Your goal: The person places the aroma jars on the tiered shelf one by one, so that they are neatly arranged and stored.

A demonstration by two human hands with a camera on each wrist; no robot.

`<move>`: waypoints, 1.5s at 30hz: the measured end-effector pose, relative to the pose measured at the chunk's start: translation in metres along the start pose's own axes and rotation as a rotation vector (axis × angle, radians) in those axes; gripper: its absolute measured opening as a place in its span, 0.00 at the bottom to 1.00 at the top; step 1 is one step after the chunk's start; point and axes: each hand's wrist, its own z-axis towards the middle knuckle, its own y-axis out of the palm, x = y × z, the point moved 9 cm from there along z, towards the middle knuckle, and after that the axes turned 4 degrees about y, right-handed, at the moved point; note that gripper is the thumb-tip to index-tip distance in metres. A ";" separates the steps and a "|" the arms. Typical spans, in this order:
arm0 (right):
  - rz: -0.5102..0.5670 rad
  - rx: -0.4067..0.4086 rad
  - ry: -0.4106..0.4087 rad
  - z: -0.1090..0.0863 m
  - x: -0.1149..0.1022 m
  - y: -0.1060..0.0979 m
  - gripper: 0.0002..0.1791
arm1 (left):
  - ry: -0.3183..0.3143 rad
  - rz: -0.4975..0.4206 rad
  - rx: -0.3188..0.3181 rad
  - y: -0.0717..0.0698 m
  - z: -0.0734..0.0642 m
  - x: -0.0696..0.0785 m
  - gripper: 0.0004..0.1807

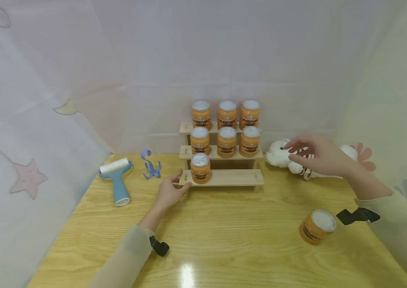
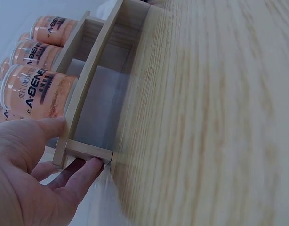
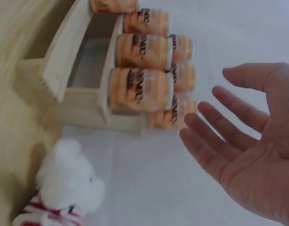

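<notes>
A three-tier wooden stand (image 1: 232,178) holds orange cans with pale tops. Three cans line the top tier, three more the middle one. On the bottom tier one can (image 1: 200,170) stands at the left end. My left hand (image 1: 170,192) grips that end: in the left wrist view, the thumb lies by the front board (image 2: 95,66) and the fingers curl round the side support. My right hand (image 1: 315,155) hovers near the white plush toy (image 1: 278,154), fingers spread and holding nothing in the right wrist view. Another can (image 1: 311,231) is on the table below the right forearm.
A blue-handled lint roller (image 1: 119,186) and a blue hook (image 1: 151,168) lie left of the stand on the wooden table (image 1: 225,240). A pale cloth (image 1: 174,48) hangs behind the stand and along both sides.
</notes>
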 end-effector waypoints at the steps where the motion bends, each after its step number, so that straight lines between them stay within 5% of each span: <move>1: 0.000 0.000 -0.027 -0.006 0.003 0.000 0.13 | 0.002 -0.003 -0.002 0.001 0.000 0.000 0.43; 9: 0.034 -0.016 -0.005 -0.048 0.038 0.004 0.17 | -0.009 0.005 0.011 0.002 -0.001 -0.002 0.42; 21: 0.142 -0.091 -0.041 -0.090 0.060 0.020 0.23 | -0.013 0.016 0.021 -0.001 -0.001 -0.001 0.42; 36: 0.289 -0.338 -0.019 -0.136 0.077 0.062 0.40 | -0.005 0.014 0.024 -0.001 -0.001 0.000 0.42; 45: 0.410 -0.384 -0.018 -0.153 0.086 0.081 0.39 | -0.014 0.002 0.029 -0.001 -0.001 -0.003 0.42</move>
